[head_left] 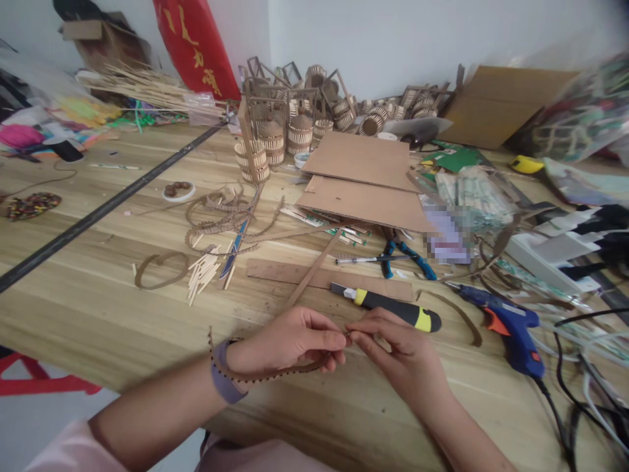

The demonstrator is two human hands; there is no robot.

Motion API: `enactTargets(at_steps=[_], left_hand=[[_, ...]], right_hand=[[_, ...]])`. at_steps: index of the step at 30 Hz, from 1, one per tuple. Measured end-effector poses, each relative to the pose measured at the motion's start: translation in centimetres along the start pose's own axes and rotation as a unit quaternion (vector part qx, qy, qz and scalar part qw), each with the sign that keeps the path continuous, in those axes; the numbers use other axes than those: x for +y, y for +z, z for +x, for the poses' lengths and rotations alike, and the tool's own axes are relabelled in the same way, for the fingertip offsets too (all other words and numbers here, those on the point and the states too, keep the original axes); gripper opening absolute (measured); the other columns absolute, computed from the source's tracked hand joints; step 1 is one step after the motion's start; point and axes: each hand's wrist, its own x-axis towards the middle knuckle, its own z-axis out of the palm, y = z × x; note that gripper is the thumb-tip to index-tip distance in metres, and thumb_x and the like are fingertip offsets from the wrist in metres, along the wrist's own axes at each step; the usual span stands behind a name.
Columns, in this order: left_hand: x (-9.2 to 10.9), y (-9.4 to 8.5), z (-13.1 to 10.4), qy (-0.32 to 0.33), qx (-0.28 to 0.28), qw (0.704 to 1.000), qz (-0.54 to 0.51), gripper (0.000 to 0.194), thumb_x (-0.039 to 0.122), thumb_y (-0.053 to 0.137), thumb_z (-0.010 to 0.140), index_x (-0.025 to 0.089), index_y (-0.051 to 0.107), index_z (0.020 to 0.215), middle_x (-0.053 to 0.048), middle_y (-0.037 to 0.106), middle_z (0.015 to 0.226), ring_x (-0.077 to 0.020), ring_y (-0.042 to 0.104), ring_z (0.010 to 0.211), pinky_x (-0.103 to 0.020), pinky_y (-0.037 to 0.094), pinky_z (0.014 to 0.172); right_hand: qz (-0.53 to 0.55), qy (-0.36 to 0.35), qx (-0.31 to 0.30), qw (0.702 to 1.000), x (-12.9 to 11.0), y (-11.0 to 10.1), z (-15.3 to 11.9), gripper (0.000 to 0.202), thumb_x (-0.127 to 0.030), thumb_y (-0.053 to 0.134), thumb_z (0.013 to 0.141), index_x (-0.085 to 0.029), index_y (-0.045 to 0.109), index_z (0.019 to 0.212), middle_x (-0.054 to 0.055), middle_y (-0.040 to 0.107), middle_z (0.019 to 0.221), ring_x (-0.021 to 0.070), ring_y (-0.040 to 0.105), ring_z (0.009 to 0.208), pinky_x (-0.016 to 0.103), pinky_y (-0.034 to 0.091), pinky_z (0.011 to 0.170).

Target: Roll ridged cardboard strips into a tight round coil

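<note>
My left hand pinches a thin brown notched strip, whose free part trails back below the wrist and past a purple band. Fingertips of my right hand meet the left ones at the strip's end and are pinched together; what lies between them is too small to name. Just beyond the hands rests a black and yellow utility knife. A flat cardboard strip lies behind it, crossed by a narrow brown strip. Small pale sticks are piled to the left.
A blue glue gun with cables lies at the right. Blue-handled pliers, coiled brown strips and cardboard sheets lie farther back. Small wooden buckets stand near the wall. A black metal strip crosses the left side.
</note>
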Motion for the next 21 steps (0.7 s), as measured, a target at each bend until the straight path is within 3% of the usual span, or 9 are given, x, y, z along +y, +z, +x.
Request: enactTargets(at_steps=[17,21], left_hand=[[0.28,0.08,-0.36,-0.012,-0.019,1.000,0.011,0.030,0.038,0.082,0.066,0.011,0.071,0.071,-0.002,0.066,0.067,-0.0071,0.056,0.054,-0.019,0.036,0.051],[0.68,0.27,-0.62,-0.017,-0.024,0.999,0.044,0.029,0.039,0.080,0.069,0.011,0.071,0.070,-0.001,0.065,0.064,-0.0073,0.054,0.053,-0.019,0.031,0.047]], right_hand=[[0.042,0.039,-0.040,0.998,-0.07,-0.33,0.04,0.011,-0.025,0.069,0.084,-0.021,0.074,0.075,0.002,0.068,0.064,0.0138,0.063,0.058,0.022,0.049,0.053],[0.034,0.037,-0.046,0.998,-0.30,-0.31,0.14,0.016,-0.029,0.069,0.085,-0.020,0.072,0.072,0.002,0.067,0.063,0.0132,0.062,0.058,0.022,0.048,0.053]])
